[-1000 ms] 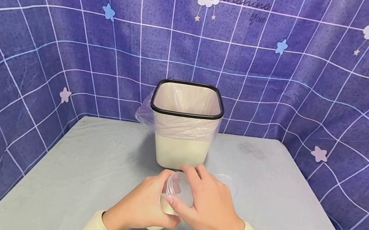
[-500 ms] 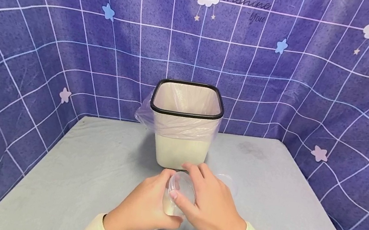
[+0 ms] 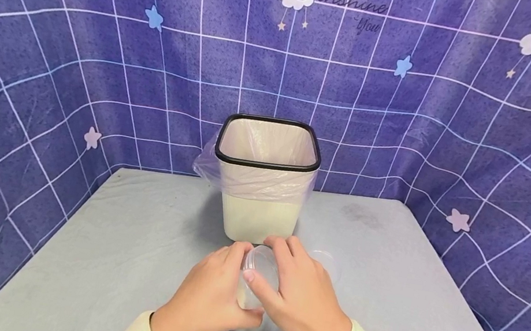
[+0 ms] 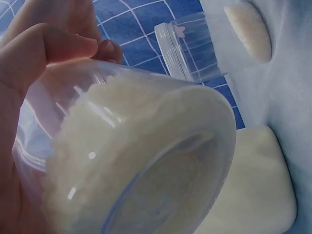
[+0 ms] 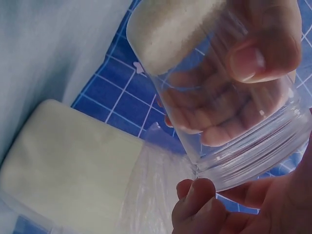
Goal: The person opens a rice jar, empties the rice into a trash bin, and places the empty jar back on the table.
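Jar [image 3: 247, 298] of white grains [image 4: 107, 151] is leaning at six o'clock from the bin [image 3: 259, 217], the left hand [image 3: 212, 294] clamping round its body, seemingly to steady it, while the right hand [image 3: 299, 294] is pinching its rim [image 5: 258, 151].

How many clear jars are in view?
2. One clear jar is held by the left hand and right hand; the second jar stands on the table, partly behind the right hand in the head view. More could be hidden behind the bin.
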The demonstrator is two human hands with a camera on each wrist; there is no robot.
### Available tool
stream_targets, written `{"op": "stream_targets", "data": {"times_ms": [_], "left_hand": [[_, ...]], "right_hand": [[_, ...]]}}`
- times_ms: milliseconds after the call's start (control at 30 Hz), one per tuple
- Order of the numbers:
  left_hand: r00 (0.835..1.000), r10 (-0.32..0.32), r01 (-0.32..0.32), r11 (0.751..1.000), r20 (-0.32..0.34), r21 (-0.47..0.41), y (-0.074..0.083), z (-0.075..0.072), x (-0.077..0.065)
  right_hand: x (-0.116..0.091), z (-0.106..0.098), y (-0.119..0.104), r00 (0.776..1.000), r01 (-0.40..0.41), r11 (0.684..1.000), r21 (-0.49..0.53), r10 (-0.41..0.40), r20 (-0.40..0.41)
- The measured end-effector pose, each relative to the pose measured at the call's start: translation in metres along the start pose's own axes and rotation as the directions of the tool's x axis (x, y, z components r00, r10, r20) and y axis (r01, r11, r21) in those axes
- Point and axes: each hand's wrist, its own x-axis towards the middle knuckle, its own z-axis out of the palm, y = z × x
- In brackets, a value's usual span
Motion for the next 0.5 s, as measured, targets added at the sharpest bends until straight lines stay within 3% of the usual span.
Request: {"op": "stream_targets", "data": {"times_ms": [267,500], "left_hand": [[0.997,0.042,-0.037,0.997,-0.071,0.063,0.0017,0.0018,-0.0004],[0.996,0.054,-0.048,0.996,-0.069,0.076,0.0015,0.0026,-0.0017]], "right_hand": [[-0.0002,0.0025,-0.0015,1.0,0.001,1.0,0.018,-0.001,0.005],[-0.0007,0.0041,-0.0015,1.0,0.007,1.0,0.02,-0.007,-0.003]]}}
